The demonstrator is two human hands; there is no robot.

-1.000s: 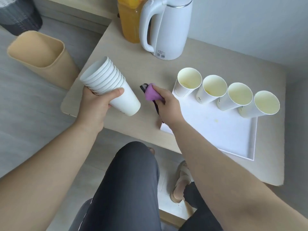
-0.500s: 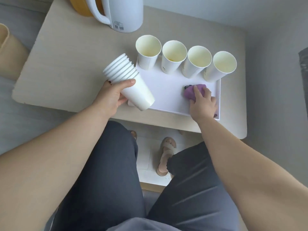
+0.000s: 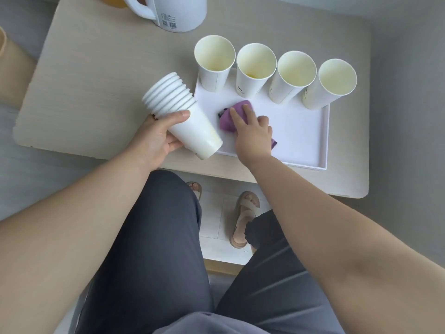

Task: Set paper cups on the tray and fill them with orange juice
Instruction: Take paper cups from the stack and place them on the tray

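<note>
Looking down from the head camera, a person sits at a pale counter point(image 3: 96, 80). The left hand point(image 3: 154, 141) curls its thumb and fingers around a stack of paper cups point(image 3: 183, 112). The stack is held tilted: rims point up and away to the left, and the base hangs over the near-left corner of the white tray point(image 3: 301, 131). Just right of that base, the right hand point(image 3: 252, 136) presses a purple cloth point(image 3: 231, 116) flat on the tray floor, fingers straight. A row of four cups point(image 3: 255, 68) stands upright along the tray's far edge, seemingly almost empty. A white kettle point(image 3: 178, 10) sits beyond. The stack's base end faces the right hand, which looks best placed to pull a cup.
</note>
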